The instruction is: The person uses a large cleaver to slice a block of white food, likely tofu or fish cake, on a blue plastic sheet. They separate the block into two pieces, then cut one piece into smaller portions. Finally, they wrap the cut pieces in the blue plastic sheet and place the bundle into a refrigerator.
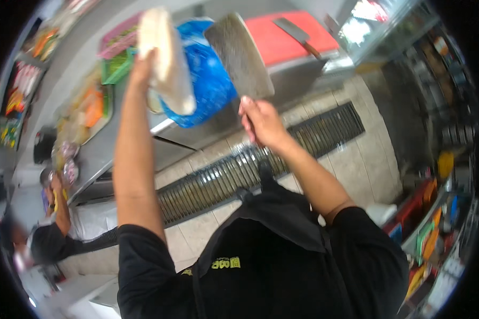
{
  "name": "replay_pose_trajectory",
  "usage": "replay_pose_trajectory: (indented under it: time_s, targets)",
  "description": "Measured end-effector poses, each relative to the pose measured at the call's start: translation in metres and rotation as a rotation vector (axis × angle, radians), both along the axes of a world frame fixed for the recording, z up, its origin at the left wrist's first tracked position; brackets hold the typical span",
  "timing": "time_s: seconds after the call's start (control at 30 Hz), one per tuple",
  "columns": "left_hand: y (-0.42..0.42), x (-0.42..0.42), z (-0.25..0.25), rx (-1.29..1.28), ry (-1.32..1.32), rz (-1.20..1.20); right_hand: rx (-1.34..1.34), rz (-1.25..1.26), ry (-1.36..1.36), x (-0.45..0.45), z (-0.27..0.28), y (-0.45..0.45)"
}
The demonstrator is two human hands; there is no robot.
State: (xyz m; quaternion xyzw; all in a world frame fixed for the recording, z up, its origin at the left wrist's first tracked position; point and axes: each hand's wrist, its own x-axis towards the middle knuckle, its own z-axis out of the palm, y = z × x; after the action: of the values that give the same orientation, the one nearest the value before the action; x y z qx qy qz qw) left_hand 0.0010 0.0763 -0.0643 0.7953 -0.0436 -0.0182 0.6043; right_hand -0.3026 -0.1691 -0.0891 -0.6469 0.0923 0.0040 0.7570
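My left hand [144,67] grips a long, pale, rounded piece [165,63], probably food and blurred; I cannot tell exactly what it is. A blue plastic bag [211,75] lies behind and beside it on the steel counter. In my right hand [265,121] is a broad-bladed cleaver [243,56], its blade raised away from me, in front of the bag and the near-left part of a red cutting board [287,46]. On that board rests a second cleaver [293,30] with a wooden handle, its handle reaching past the board's edge.
Pink [117,38] and green [117,65] baskets hold green vegetables left of the bag. A tray [109,99] with orange food lies nearer. At left, another person [52,235] works at the counter. A floor drain grate [223,171] runs below; shelving [431,235] stands at right.
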Motion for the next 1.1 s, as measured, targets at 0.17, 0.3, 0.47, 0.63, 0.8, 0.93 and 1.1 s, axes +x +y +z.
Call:
replay_pose_trajectory:
  time_s: [0.17, 0.3, 0.47, 0.63, 0.8, 0.93, 1.1]
  targets:
    - [0.018, 0.012, 0.012, 0.231, -0.142, -0.100, -0.144, -0.358, 0.308, -0.086, -0.056, -0.091]
    - [0.000, -0.002, 0.024, 0.363, -0.202, -0.060, -0.280, -0.665, 0.606, -0.189, -0.147, -0.144]
    - [-0.029, -0.042, 0.041, 0.458, -0.096, 0.072, -0.319, -0.856, 0.853, -0.301, -0.230, -0.183]
    - [-0.024, -0.040, 0.040, 0.444, -0.017, 0.128, -0.294, -0.905, 0.856, -0.298, -0.238, -0.214]
    - [-0.043, -0.066, 0.053, 0.585, 0.052, 0.221, -0.291, -0.699, 0.657, -0.236, -0.216, -0.232]
    - [0.001, -0.024, 0.045, 0.637, 0.032, 0.176, -0.124, -0.335, 0.462, -0.148, -0.192, -0.167]
    - [-0.030, -0.040, 0.047, -0.043, 0.186, 0.078, -0.307, 0.070, -0.049, -0.050, -0.097, -0.054]
